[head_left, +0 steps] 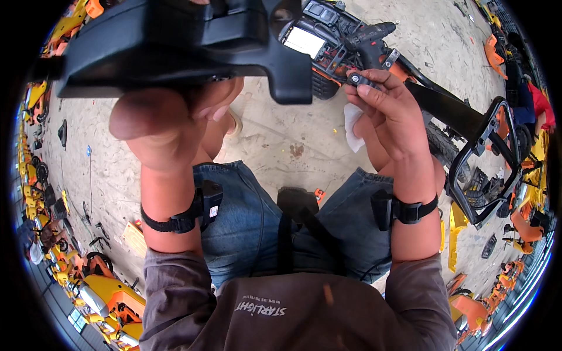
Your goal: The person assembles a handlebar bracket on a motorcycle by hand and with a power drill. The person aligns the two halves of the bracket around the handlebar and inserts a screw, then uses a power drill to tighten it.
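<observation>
Concrete floor [293, 126] below. Holding step: right grip [391, 110] clamped on black fitting [356, 78]; left grip [167, 126] at black housing [140, 52], closure indeterminable. Next move likely requires a firm pinch.

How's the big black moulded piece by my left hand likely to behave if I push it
The black moulded piece is probably stiff: its crisp, angular edges suggest rigid plastic. Its smooth faces may feel slippery. Being bulky and uneven in outline, it could tip or twist.
</observation>
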`<act>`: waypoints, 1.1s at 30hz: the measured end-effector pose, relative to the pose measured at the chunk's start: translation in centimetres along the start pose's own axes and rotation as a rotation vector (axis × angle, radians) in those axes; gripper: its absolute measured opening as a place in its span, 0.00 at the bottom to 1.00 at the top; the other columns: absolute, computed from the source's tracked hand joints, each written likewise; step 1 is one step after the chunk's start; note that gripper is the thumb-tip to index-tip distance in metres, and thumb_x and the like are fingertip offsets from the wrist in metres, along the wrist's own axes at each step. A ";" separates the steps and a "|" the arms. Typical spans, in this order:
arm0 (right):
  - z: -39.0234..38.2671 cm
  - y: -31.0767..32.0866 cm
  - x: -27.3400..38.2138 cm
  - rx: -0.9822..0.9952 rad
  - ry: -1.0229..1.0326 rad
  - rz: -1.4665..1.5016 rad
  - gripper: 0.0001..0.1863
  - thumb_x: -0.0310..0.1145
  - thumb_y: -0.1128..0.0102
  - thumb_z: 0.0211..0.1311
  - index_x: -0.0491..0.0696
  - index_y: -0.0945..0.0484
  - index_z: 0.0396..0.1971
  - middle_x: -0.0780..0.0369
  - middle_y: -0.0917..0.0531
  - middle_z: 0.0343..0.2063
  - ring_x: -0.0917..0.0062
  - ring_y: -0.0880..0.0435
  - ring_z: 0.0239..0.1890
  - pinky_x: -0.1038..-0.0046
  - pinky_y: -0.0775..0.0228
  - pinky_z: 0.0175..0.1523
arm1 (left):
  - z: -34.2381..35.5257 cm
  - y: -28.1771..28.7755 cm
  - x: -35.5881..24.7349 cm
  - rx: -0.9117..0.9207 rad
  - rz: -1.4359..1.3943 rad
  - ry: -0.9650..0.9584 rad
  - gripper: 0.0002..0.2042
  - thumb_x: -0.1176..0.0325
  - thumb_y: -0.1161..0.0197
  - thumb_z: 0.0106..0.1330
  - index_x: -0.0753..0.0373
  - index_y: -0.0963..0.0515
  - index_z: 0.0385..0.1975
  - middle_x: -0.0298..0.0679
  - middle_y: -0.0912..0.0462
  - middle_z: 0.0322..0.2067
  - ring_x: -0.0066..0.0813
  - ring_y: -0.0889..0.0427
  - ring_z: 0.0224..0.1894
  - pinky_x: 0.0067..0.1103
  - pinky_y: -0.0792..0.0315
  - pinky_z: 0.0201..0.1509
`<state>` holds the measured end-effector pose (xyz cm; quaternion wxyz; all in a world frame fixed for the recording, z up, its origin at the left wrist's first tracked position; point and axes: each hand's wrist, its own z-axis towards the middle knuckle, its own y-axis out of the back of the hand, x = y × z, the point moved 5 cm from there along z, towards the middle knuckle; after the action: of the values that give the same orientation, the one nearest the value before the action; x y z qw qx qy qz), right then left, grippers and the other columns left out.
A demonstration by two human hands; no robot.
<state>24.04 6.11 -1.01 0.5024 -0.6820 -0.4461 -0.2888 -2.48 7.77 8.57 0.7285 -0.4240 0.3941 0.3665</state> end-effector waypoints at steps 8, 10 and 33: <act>0.2 0.5 -0.1 0.005 -0.014 -0.003 0.13 0.23 0.39 0.61 0.38 0.29 0.44 0.55 0.19 0.40 0.70 0.16 0.42 0.74 0.22 0.51 | -0.1 -0.2 0.2 -0.022 -0.001 0.003 0.45 0.31 0.34 0.44 0.62 0.34 0.55 0.26 0.36 0.18 0.14 0.41 0.19 0.14 0.45 0.22; 0.1 0.4 -0.3 0.012 -0.020 -0.006 0.13 0.23 0.40 0.61 0.37 0.29 0.45 0.56 0.19 0.40 0.70 0.16 0.42 0.74 0.22 0.51 | 0.0 -0.4 0.2 -0.017 -0.023 0.008 0.45 0.32 0.33 0.44 0.62 0.34 0.54 0.26 0.35 0.19 0.14 0.40 0.19 0.14 0.45 0.22; 0.5 0.1 -1.0 0.049 -0.055 -0.062 0.15 0.24 0.39 0.61 0.37 0.28 0.46 0.57 0.21 0.40 0.72 0.17 0.42 0.74 0.22 0.51 | 0.2 -1.0 0.5 0.078 0.063 -0.036 0.44 0.28 0.39 0.46 0.63 0.35 0.50 0.24 0.38 0.16 0.15 0.37 0.18 0.15 0.45 0.21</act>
<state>23.66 6.23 -2.07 0.4974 -0.6629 -0.4877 -0.2744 -1.31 7.68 8.56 0.7396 -0.3759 0.4080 0.3811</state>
